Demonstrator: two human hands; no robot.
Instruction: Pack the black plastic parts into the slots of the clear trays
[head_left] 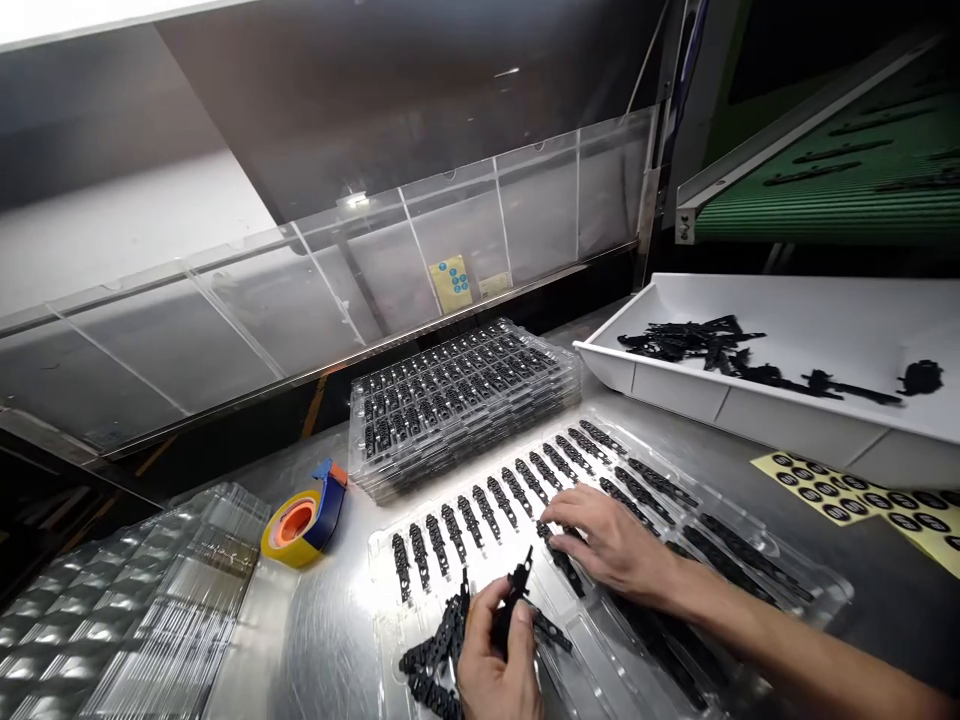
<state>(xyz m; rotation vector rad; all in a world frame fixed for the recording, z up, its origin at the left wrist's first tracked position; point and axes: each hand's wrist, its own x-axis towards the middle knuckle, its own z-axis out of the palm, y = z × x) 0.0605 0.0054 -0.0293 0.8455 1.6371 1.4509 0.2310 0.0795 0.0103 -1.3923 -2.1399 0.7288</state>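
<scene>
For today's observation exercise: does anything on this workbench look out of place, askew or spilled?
Mostly orderly. The black parts sit in neat rows in the clear tray, but a loose heap of parts lies by the left hand, overlapping rather than slotted in. The right hand rests on the tray's rows. Nothing looks damaged.

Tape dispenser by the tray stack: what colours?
Tape dispenser: blue body, orange core, yellow tape roll. Head view, the only one, shows it clearly.

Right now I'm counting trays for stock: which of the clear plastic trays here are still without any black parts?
The stack of empty clear trays at the near left, beside the tape dispenser. The stack at the back and the tray under the hands hold black parts.
</scene>
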